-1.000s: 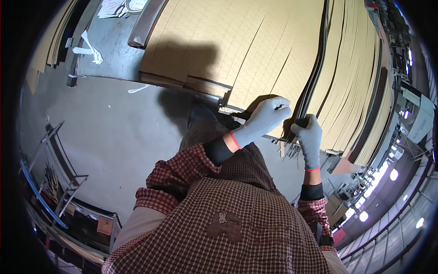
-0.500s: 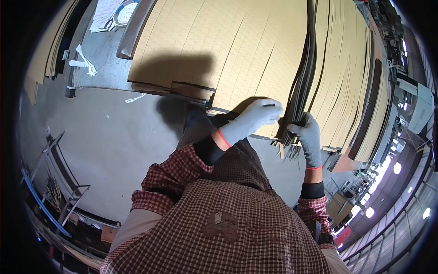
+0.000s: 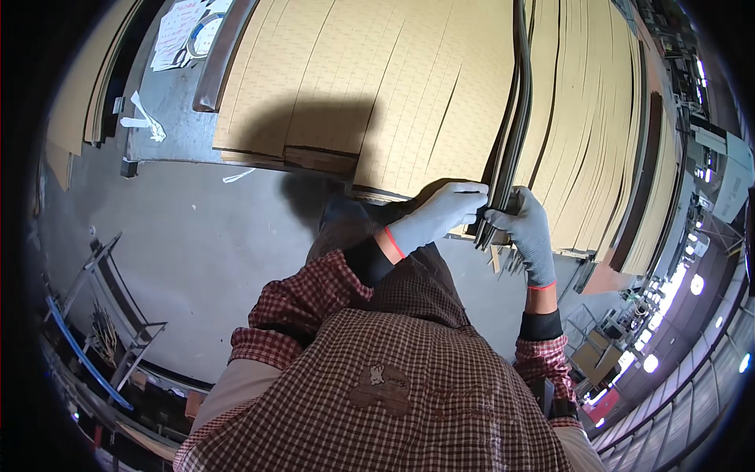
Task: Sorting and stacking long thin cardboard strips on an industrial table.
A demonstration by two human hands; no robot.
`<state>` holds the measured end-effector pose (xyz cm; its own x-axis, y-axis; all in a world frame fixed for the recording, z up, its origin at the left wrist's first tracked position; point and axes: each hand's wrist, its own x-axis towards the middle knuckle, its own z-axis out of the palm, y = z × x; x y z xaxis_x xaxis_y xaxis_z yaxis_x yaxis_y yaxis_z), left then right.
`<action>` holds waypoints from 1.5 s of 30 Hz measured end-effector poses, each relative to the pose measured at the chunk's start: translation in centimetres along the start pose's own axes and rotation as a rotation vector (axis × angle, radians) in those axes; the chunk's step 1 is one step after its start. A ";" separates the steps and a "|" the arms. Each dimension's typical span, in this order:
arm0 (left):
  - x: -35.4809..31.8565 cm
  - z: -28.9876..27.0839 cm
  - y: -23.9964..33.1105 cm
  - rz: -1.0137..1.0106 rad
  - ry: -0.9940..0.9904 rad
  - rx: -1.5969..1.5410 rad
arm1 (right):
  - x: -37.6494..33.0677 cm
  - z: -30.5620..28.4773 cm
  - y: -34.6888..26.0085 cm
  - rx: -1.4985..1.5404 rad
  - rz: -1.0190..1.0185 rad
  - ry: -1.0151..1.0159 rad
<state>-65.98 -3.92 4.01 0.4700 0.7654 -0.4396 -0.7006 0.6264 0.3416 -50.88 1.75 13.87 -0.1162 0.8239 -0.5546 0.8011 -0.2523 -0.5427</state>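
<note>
Workshop or factory hall, grey concrete floor (image 3: 181, 259), seen from above; bright ceiling lamps curve along the lower right rim. Far left, low: a metal rack frame (image 3: 118, 346) with a blue bar stands on the floor. Upper left: a grey surface (image 3: 161, 102) carries loose paper sheets (image 3: 179, 27) and a torn white scrap (image 3: 141, 118); a dark brown bar (image 3: 220, 55) runs along its right edge. Centre and right: a large stack of tan cardboard sheets (image 3: 354, 86), standing on edge and fanned, fills the upper half of the view; the person's shadow falls on its lower left part. Within the stack, right of centre, a bundle of dark strips (image 3: 515, 102), rubber-like, runs from the top edge down to the hands. Left hand (image 3: 440, 216), in a grey knit glove with a red cuff line, reaches across from the lower left; its fingers are pinched closed on the lower end of the dark strips at the bottom edge of the cardboard. Right hand (image 3: 527, 232), same kind of glove, sits just beside it, touching the strips from the right, fingers curled about the same lower end. The two hands meet at the strips. Both forearms wear a red-and-white checked shirt (image 3: 409, 393), which fills the lower centre. Far right: further cardboard sheets and a dark divider (image 3: 649, 157), edge-on.
</note>
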 end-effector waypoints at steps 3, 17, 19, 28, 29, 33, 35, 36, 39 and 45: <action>-0.2 0.2 0.1 0.018 0.000 0.034 | 0.1 -0.1 0.1 0.026 -0.007 -0.013; 0.4 1.6 -0.7 0.245 0.119 0.364 | -0.3 -1.1 -0.9 0.007 -0.008 -0.023; 0.5 1.7 -0.7 0.240 0.143 0.365 | -0.1 -1.2 -0.5 -0.008 -0.029 -0.019; 1.1 1.4 -1.8 0.380 0.215 0.526 | -0.5 -1.4 -2.1 -0.025 0.009 0.005; 1.0 1.5 -1.6 0.380 0.213 0.531 | -0.6 -1.4 -2.3 -0.051 0.012 0.019; -0.6 3.3 -0.3 0.493 0.397 0.927 | -0.8 -1.0 -2.0 -0.103 -0.062 0.098; -0.9 3.6 0.1 0.565 0.489 1.142 | -1.1 -0.9 -2.7 -0.153 -0.063 0.115; -0.7 3.3 0.1 0.552 0.447 1.512 | -1.1 -0.8 -2.6 -0.147 -0.067 0.119; -0.5 2.3 -1.1 0.666 0.404 1.986 | -1.0 -0.5 -2.8 -0.293 -0.087 0.140; 0.2 2.0 -0.6 1.045 0.144 2.228 | -2.0 -1.0 -3.4 -0.259 -0.128 0.206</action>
<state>-64.40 -3.86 5.41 0.4114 0.8363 0.3623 0.7889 -0.5258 0.3179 -52.78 1.47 17.40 -0.1250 0.9324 -0.3391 0.9131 -0.0256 -0.4068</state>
